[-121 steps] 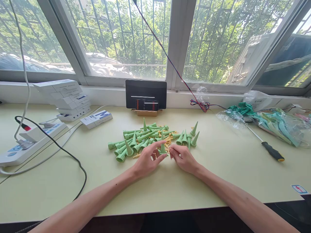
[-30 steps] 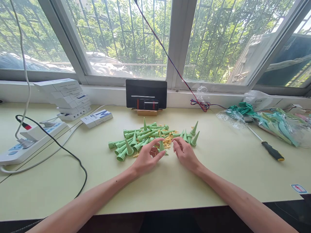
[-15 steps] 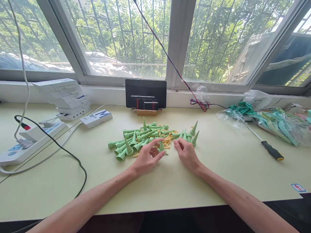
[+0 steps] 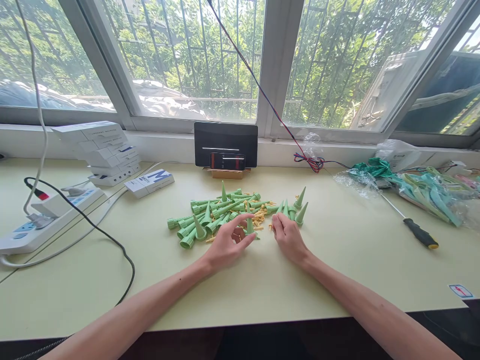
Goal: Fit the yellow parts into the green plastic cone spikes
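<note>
My left hand [image 4: 228, 241] curls its thumb and fingers around an upright green plastic spike [image 4: 249, 225], whose flared base rests near the tabletop. My right hand [image 4: 288, 235] is closed, thumb against forefinger. Whatever is in that pinch, if anything, is hidden. Beside its knuckles stand several green spikes [image 4: 301, 214] with points upward. Behind and left of my left hand lies a heap of similar hollow green spikes [image 4: 187, 232], some upright. Small yellow plastic pieces [image 4: 258, 217] are scattered between the two hands.
A tablet [image 4: 225, 137] with a phone [image 4: 227, 161] before it leans by the window. White boxes [image 4: 108, 150] and a power strip [image 4: 48, 215] with cables occupy the left. At right lie a screwdriver [image 4: 420, 232] and plastic bags [image 4: 427, 192].
My right hand has shifted very slightly to the right, away from the yellow pieces, with a yellow piece now visible beside it. My left hand stays around its spike.
</note>
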Motion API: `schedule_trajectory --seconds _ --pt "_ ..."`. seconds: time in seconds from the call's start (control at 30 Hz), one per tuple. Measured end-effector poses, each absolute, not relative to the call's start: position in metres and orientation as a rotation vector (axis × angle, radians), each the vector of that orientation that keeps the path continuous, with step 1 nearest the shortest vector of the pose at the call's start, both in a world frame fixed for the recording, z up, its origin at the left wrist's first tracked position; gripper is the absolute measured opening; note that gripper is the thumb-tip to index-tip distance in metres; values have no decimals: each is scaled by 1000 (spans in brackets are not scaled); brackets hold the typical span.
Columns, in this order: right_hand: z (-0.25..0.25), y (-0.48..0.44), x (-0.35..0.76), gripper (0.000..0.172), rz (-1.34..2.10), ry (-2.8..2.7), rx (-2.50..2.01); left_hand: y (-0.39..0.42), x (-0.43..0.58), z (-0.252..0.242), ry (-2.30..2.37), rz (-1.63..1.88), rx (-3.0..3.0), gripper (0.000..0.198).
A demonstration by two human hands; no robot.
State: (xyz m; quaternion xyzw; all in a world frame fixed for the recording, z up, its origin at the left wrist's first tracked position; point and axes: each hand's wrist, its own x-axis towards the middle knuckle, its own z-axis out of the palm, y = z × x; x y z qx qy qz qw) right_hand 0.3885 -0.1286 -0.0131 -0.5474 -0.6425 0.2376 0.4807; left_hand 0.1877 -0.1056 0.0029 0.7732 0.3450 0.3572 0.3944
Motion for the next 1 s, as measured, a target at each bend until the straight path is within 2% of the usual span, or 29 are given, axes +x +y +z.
schedule_trajectory --seconds 0.2,0.37,0.83,1.0 --pt "-14 -129 388 37 653 -1525 -1307 -106 187 3 883 897 1963 43" --pt "-12 -131 388 24 698 -1535 -1278 -106 187 3 871 900 1946 42" --pt "-7 -134 385 27 610 -1770 -1135 -104 186 2 869 857 1846 47" --pt "-10 -132 386 23 568 -1823 -1094 -101 186 -1 853 842 1770 48"
